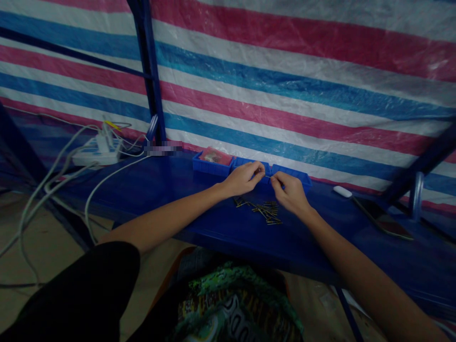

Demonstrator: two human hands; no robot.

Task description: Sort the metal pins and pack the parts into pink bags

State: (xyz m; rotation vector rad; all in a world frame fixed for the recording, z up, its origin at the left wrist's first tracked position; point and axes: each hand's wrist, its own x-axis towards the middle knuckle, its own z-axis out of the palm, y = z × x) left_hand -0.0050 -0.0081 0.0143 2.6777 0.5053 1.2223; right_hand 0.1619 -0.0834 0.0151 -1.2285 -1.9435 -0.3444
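My left hand (pixel 245 178) and my right hand (pixel 290 191) meet just in front of the blue bins, both with fingers pinched. Between the fingertips runs a thin, pale metal rod (pixel 268 176), one end at each hand. Its exact kind is too small to make out. Below the hands, a loose pile of thin brass-and-dark rods (pixel 268 210) lies on the blue table (pixel 217 221). Behind the hands stand a blue bin (pixel 210 166) with a red packet (pixel 218 156) in it, a middle blue bin (pixel 249 162) and a right blue bin (pixel 294 174), partly covered by my fingers.
To the right lie a white rounded case (pixel 342 191) and a dark phone (pixel 383 217). A power strip (pixel 98 151) with white cables (pixel 93 192) sits at the left. Blue frame posts (pixel 147 71) and a striped plastic sheet (pixel 285 61) close off the back.
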